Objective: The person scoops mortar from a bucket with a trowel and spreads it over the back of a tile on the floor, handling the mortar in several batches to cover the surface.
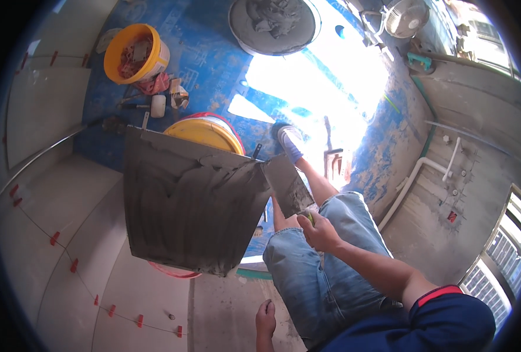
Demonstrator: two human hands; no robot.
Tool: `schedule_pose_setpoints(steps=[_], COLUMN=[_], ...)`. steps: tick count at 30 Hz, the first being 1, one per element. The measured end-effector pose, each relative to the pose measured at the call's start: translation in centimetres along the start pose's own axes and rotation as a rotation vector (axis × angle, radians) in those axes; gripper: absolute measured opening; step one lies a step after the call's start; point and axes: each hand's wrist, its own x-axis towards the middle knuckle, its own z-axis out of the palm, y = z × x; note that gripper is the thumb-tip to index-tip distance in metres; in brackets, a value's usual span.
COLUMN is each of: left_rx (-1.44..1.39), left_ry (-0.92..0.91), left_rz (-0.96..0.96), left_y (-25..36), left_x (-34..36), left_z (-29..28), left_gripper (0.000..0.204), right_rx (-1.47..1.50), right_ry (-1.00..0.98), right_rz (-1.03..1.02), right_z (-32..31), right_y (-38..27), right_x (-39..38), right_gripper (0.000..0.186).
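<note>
My right hand (321, 232) is closed around the handle of a trowel (288, 183). The trowel's flat blade, smeared with grey mortar, meets the right edge of a large tile (132, 138). Wet grey mortar (190, 205) in swirled strokes covers most of the tile's upper face. Two small metal clips stick up along its far edge, one clip (146, 120) at the left and another clip (257, 151) at the right. Beneath that edge, a yellow bucket (210, 134) shows partly. Low in the view, my left hand (266, 320) hangs with curled fingers, apart from the tile; nothing shows in it.
A round tub of grey mortar (275, 50) stands at the far side. A yellow bucket of debris (162, 56) and a white-headed mallet (158, 106) are at far left. Another trowel (333, 161) lies right of my foot. Red spacers (74, 265) line the left tile joints; white pipes (413, 176) run along the right wall.
</note>
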Motion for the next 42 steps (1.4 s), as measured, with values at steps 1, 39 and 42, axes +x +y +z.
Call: schedule_pose_setpoints(steps=[1, 39, 42], left_rx=[-0.014, -0.377, -0.518], left_ry=[0.002, 0.086, 0.274], left_rz=[-0.001, 0.042, -0.116], left_y=[0.1, 1.3, 0.6], left_x=[0.1, 1.3, 2.3], left_z=[0.1, 10.2, 17.1], left_gripper=[0.039, 0.046, 0.044], right_rx=[0.454, -1.604, -1.642], right_ry=[-0.166, 0.482, 0.392], right_rz=[0.219, -0.706, -0.611], right_z=[0.5, -28.1, -26.6], right_y=[-0.3, -25.2, -25.0], right_x=[0.1, 28.4, 34.3], right_gripper=[0.041, 0.028, 0.038])
